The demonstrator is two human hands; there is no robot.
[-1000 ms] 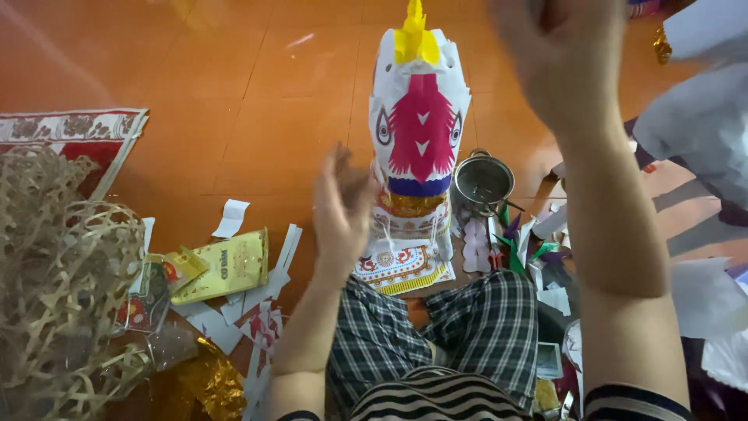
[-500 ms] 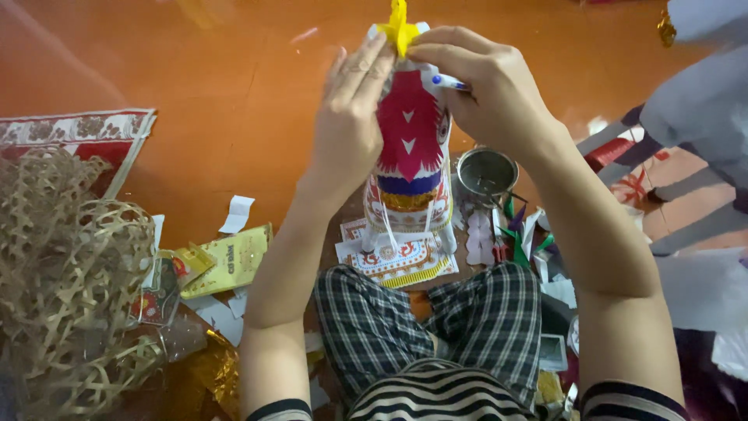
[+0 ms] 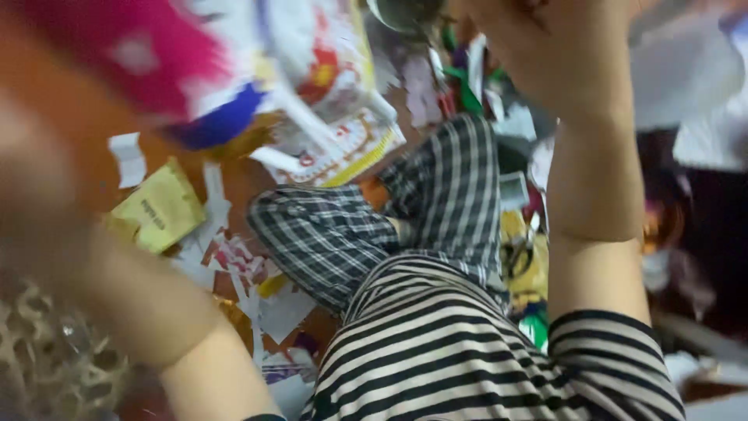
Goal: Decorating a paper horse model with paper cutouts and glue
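The view is now tipped far lower than half a second ago, so the striped shirt (image 3: 436,343) and checked trousers (image 3: 405,210) are seen large. The paper figure (image 3: 234,70) is blurred at top left. The left hand (image 3: 31,156) and right hand (image 3: 545,31) are raised; their grip cannot be told.

Single view, from the camera on my head. It looks steeply down along my own body, tilted off level, so my striped shirt (image 3: 436,343) and checked trousers (image 3: 374,218) fill the centre. It sits very near my raised arms: my left forearm (image 3: 117,288) crosses the lower left as a blur, my right forearm (image 3: 596,195) rises at right. Beyond my knees lies the orange floor (image 3: 234,175) with paper scraps (image 3: 234,265). No second view shares this scene.
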